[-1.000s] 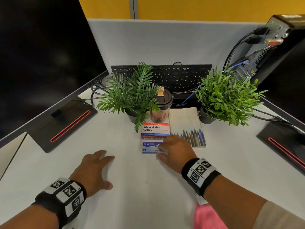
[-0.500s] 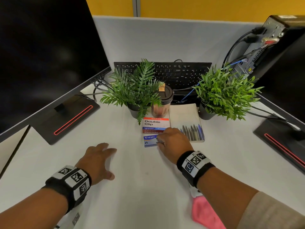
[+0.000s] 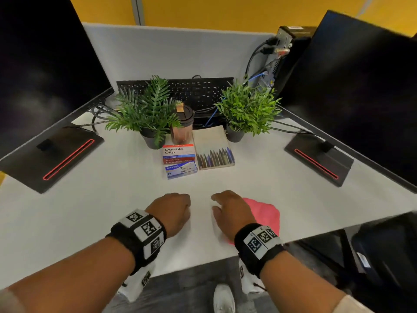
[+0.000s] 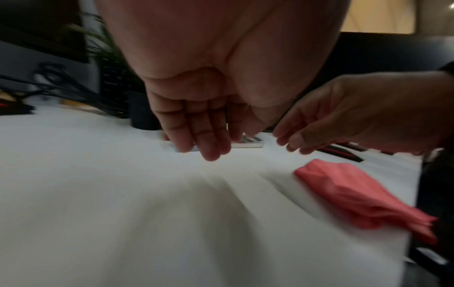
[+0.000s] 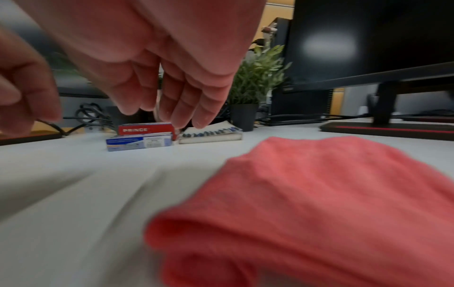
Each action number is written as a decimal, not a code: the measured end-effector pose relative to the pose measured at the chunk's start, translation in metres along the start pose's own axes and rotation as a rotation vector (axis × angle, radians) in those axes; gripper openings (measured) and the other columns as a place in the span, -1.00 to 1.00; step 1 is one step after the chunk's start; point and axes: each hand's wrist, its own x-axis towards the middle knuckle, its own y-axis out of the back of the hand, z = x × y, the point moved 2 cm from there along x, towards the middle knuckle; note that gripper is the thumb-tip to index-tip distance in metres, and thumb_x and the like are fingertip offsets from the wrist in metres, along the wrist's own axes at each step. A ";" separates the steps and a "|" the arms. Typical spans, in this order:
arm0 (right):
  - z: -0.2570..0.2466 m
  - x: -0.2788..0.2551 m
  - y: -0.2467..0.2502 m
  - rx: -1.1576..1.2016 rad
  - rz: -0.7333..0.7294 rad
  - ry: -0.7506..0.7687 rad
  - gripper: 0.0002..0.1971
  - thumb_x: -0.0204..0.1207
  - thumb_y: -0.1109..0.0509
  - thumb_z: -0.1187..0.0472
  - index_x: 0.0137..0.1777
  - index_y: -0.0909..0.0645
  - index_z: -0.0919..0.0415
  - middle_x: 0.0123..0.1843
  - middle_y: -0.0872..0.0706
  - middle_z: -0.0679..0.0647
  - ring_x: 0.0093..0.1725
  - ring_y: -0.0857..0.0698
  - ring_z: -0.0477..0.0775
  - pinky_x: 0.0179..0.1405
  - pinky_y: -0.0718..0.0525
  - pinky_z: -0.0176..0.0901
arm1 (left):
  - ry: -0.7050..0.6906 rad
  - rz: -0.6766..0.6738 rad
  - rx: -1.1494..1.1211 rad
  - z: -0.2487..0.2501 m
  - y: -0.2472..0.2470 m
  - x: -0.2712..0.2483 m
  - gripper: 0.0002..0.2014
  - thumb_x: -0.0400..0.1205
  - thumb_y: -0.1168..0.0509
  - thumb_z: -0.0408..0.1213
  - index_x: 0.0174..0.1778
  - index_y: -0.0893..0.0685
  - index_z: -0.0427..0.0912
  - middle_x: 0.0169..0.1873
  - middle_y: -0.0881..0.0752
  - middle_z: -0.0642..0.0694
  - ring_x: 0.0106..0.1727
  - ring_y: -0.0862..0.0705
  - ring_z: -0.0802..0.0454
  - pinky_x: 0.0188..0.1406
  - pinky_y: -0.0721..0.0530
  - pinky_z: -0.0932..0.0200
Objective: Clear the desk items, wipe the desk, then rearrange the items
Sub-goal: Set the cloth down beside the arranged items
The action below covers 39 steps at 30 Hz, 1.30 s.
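Both hands hover empty, fingers loosely curled: left hand [image 3: 172, 212] just left of the pink cloth [image 3: 265, 214], right hand [image 3: 230, 210] above its edge on the bench [image 3: 90, 211]. The cloth looks soft, light, limp; best pinched at a raised fold.

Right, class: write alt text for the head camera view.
Two empty hands, left hand and right hand, hover over a white desk beside a pink cloth. Behind stand stationery boxes, two potted plants and monitors.
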 end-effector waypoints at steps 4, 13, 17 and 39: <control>0.044 -0.030 0.006 -0.167 0.132 -0.062 -0.71 0.53 -0.17 0.00 0.14 -0.65 -0.06 0.15 -0.69 -0.06 0.25 -0.66 0.09 0.22 -0.52 -0.22 | -0.062 -0.115 -0.062 0.052 -0.027 0.010 -0.75 0.65 -0.12 -0.18 0.14 -0.63 -0.13 0.09 -0.74 -0.13 0.11 -0.67 -0.16 0.09 -0.64 0.04; 0.109 -0.069 -0.037 -0.342 -0.157 0.113 -0.01 0.41 -0.27 -0.31 0.64 0.31 -0.15 0.69 0.35 0.14 0.64 0.33 0.24 0.49 0.36 0.34 | 0.278 -0.097 -0.331 0.107 -0.079 0.041 -0.53 0.52 -0.30 0.03 0.20 -0.52 -0.23 0.00 -0.74 -0.15 -0.04 -0.71 -0.11 -0.18 -0.65 0.11; 0.127 -0.073 -0.037 -0.376 -0.168 0.188 -0.29 0.42 -0.10 -0.15 0.59 -0.30 0.07 0.63 -0.31 0.16 0.59 -0.34 0.24 0.44 -0.45 0.31 | 0.352 -0.110 -0.458 0.124 -0.094 0.050 -0.74 0.36 -0.39 -0.06 -0.33 -0.53 -0.17 -0.51 -0.58 0.00 -0.52 -0.52 0.06 -0.56 -0.41 0.27; 0.275 -0.060 0.155 1.426 0.130 -0.355 -0.52 0.29 -0.59 0.18 0.22 -0.66 0.27 0.17 -0.75 0.35 0.18 -0.71 0.43 0.28 -0.56 0.48 | -0.078 -0.530 -0.961 0.287 -0.003 0.164 -0.68 0.40 -0.27 -0.44 0.05 -0.59 -0.09 -0.30 -0.66 -0.09 -0.36 -0.65 0.05 -0.46 -0.68 0.22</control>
